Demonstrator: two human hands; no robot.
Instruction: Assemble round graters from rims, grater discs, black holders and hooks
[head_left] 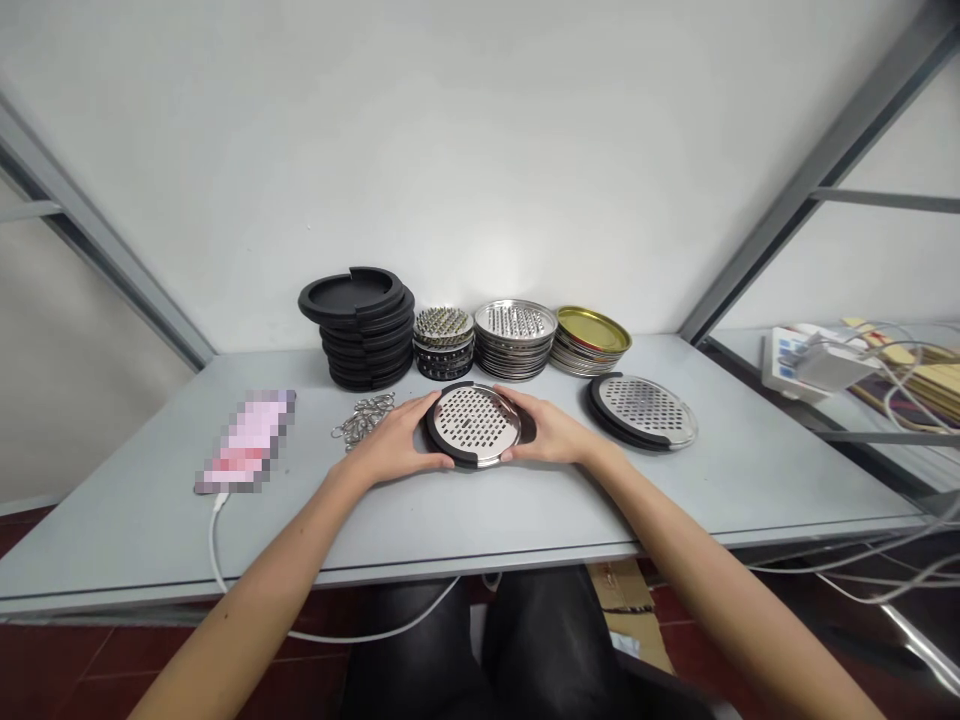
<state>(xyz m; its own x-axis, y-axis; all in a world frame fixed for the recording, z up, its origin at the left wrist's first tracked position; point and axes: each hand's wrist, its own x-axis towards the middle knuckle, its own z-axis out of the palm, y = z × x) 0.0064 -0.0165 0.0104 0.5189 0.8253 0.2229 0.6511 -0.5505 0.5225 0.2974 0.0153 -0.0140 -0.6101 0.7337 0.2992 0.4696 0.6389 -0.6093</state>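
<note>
A round metal grater [478,420] with a black holder around its left side lies at the middle of the table. My left hand [401,438] grips its black left edge, thumb in front and fingers behind. On the opposite side, my right hand [546,425] is closed on the bare metal edge, with its thumb at the front. Just left of my left hand is a small heap of metal rings or clips [365,415]. A similar grater in a black holder [643,410] rests to the right of my right hand.
Along the wall stand a stack of black round holders [367,335], small spiked discs [444,340], metal grater discs [516,335] and gold-topped lids [592,335]. A phone [247,440] with a white cable [214,540] lies on the left. Metal frame posts [795,210] flank the table [720,490].
</note>
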